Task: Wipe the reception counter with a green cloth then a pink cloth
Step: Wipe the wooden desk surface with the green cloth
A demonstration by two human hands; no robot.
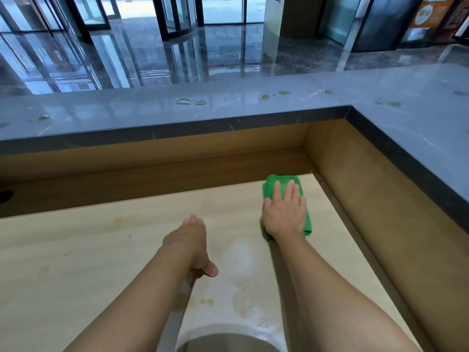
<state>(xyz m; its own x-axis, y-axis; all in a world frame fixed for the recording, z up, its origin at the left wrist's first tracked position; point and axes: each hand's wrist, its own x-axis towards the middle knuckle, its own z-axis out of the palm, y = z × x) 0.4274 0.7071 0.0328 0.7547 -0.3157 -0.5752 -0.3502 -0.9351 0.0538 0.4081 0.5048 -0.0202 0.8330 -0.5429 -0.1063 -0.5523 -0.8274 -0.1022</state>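
Observation:
A folded green cloth [275,181] lies on the pale wooden desk surface [76,250] near its far right corner. My right hand [285,213] lies flat on the cloth with fingers straight and spread, pressing it down. My left hand [194,238] hovers edge-on over the middle of the desk, fingers straight and thumb out, holding nothing. Faint yellowish stains and a wet sheen show on the desk between my arms. No pink cloth is in view.
A raised grey stone counter [177,107] with several water drops wraps round the back and right side above brown wooden walls [368,199]. A round cable hole [5,194] sits at the far left. A curved cut-out [223,341] lies at the desk's near edge.

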